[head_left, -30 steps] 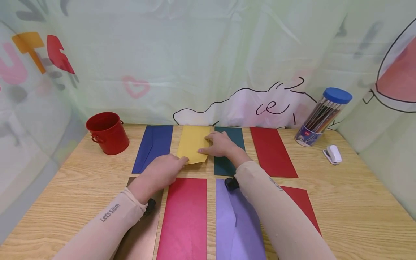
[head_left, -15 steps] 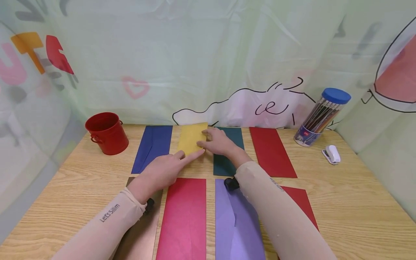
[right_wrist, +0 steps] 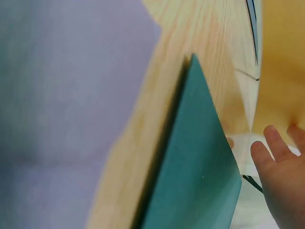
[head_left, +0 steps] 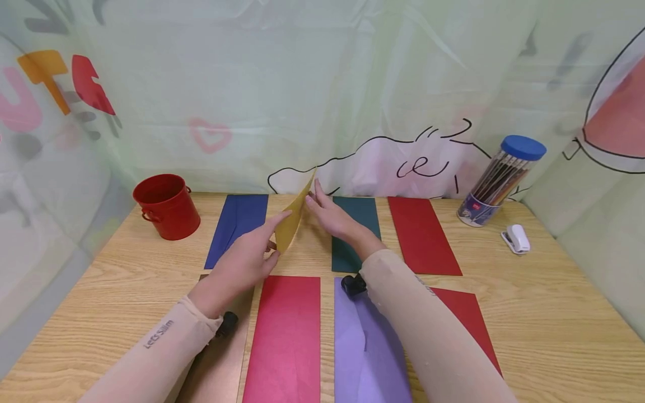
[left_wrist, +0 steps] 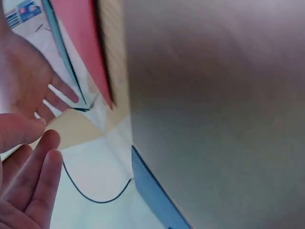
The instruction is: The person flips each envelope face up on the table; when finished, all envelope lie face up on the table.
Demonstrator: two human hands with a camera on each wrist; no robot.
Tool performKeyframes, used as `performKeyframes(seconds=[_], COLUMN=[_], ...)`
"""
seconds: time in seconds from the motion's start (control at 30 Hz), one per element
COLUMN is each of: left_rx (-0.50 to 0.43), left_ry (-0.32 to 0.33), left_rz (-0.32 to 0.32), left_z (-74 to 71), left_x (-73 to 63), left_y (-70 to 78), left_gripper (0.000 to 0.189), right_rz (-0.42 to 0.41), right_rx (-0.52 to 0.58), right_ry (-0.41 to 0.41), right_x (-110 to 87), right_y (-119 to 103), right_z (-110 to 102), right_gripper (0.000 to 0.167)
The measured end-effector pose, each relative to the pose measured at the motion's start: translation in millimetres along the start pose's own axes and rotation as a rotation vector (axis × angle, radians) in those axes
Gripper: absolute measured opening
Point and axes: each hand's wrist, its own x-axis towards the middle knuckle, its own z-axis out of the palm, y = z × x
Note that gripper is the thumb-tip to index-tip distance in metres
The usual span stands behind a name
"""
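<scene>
A yellow envelope (head_left: pixel 291 221) stands up on its long edge between my hands, tilted and slightly bowed. My left hand (head_left: pixel 247 249) pinches its near end, index finger laid along the left face and thumb at the near edge. On the other side, my right hand (head_left: pixel 333 215) has straight fingers, their tips right at the envelope's right face. The right wrist view has those fingers (right_wrist: pixel 274 155) overlapping the yellow paper (right_wrist: pixel 283 67). Beside the hands lie a blue envelope (head_left: pixel 242 221) on the left and a dark green envelope (head_left: pixel 355 215) under the right wrist.
A red envelope (head_left: pixel 423 235) completes the back row. In front lie bronze (head_left: pixel 221 358), pink (head_left: pixel 287 336) and purple envelopes (head_left: pixel 375 341), plus another red envelope (head_left: pixel 471 319) partly under the right sleeve. A red bucket (head_left: pixel 173 212), a pencil tub (head_left: pixel 499 184) and a white stapler (head_left: pixel 516 239) stand around them.
The yellow envelope has gone from lying nearly flat to standing on its long edge, its right side raised. My left thumb and fingers have spread around its near end; my right fingers have straightened.
</scene>
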Motion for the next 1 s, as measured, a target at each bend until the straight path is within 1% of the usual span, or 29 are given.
performKeyframes(seconds=[0.17, 0.23, 0.33, 0.4, 0.57, 0.67, 0.77, 0.87, 1.0], left_rx=[-0.241, -0.316, -0.398, -0.443, -0.538, -0.541, -0.492, -0.397, -0.247], left_ry=[0.080, 0.105, 0.129, 0.135, 0.121, 0.093, 0.053, 0.021, -0.007], left_rz=[-0.091, -0.121, -0.166, -0.195, -0.304, -0.373, -0.431, -0.461, -0.460], left_z=[-1.1, -2.3, -3.8, -4.5, -5.9, -6.7, -7.1, -6.3, -4.9], left_x=[-2.3, -3.8, -5.3, -6.1, -7.2, -8.2, -8.8, -9.2, -9.0], left_y=[-1.0, -1.1, -1.8, -2.7, -6.3, -9.3, -11.7, -12.5, -11.1], left_gripper=[0.091, 0.092, 0.092, 0.091, 0.088, 0.082, 0.078, 0.076, 0.072], right_rz=[0.075, 0.096, 0.113, 0.115, 0.117, 0.118, 0.119, 0.117, 0.115], right_rx=[-0.007, 0.003, 0.028, 0.045, 0.044, 0.016, -0.025, -0.069, -0.158], right_ry=[0.001, 0.015, 0.042, 0.062, 0.087, 0.089, 0.087, 0.084, 0.070], right_x=[-0.6, -0.9, -1.8, -1.8, -2.1, -2.0, -1.1, 0.5, 2.6], right_y=[2.4, 3.4, 4.7, 5.7, 7.1, 7.2, 7.8, 9.4, 9.8], right_z=[1.1, 0.5, -1.0, -2.0, -2.2, -1.6, -0.8, 0.2, 1.8], right_gripper=[0.085, 0.091, 0.100, 0.103, 0.100, 0.096, 0.093, 0.092, 0.093])
